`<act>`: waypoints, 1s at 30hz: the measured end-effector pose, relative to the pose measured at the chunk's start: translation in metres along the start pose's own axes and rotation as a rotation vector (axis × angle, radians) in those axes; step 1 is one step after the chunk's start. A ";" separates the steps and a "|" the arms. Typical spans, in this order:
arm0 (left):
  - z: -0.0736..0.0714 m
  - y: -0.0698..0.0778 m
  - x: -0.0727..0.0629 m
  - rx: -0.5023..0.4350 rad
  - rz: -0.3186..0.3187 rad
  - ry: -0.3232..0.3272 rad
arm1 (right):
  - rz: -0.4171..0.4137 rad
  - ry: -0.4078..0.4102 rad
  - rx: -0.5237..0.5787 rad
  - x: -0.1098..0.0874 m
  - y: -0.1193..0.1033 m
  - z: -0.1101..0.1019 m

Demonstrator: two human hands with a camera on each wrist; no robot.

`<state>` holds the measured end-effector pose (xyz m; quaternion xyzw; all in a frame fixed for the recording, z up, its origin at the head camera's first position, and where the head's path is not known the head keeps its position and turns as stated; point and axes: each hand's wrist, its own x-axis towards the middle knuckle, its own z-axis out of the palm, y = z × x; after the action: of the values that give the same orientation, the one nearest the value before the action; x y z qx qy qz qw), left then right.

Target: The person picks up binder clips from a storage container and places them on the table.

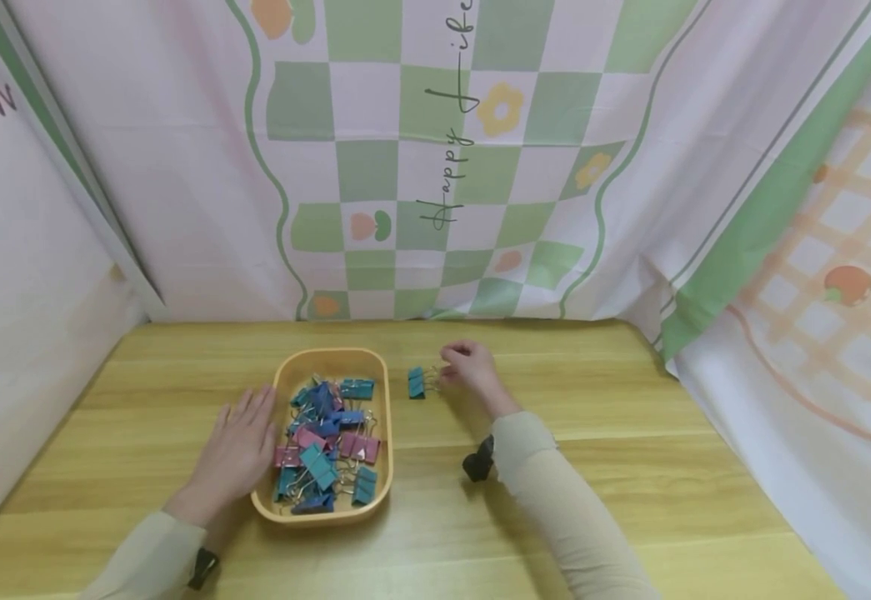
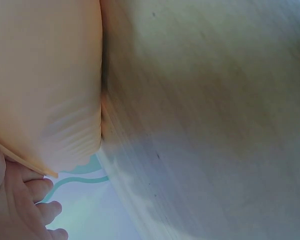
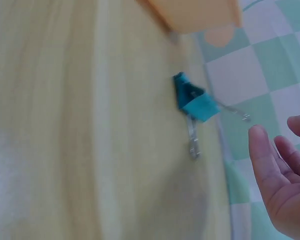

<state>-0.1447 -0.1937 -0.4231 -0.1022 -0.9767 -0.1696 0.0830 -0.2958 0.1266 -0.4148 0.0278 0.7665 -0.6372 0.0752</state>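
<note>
A teal binder clip [image 1: 416, 382] stands on the wooden table to the right of a yellow-orange tray [image 1: 389, 417]. My right hand [image 1: 473, 371] is just right of that clip, beside its wire handles. In the right wrist view a gap shows between the fingertips [image 3: 258, 137] and the clip [image 3: 201, 106], and nothing is held. My left hand [image 1: 234, 446] lies against the tray's left rim with its fingers extended. From the left wrist, the fingers [image 2: 50, 212] appear beside the tray's edge. Inside the tray is a pile of teal, blue and pink binder clips [image 1: 318, 464].
The wooden table [image 1: 630, 483] runs back to a green-and-white checked cloth [image 1: 435, 167] hanging behind it. Printed cloths also hang at the left and right sides. A dark wrist camera [image 1: 478, 460] sits under the right sleeve.
</note>
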 end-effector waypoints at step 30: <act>0.002 -0.001 0.000 -0.010 -0.017 -0.017 | -0.232 -0.329 -0.099 -0.053 -0.054 0.075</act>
<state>-0.1456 -0.1941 -0.4253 -0.0959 -0.9773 -0.1743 0.0726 -0.2453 0.0455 -0.3679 -0.1687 0.7723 -0.5992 0.1268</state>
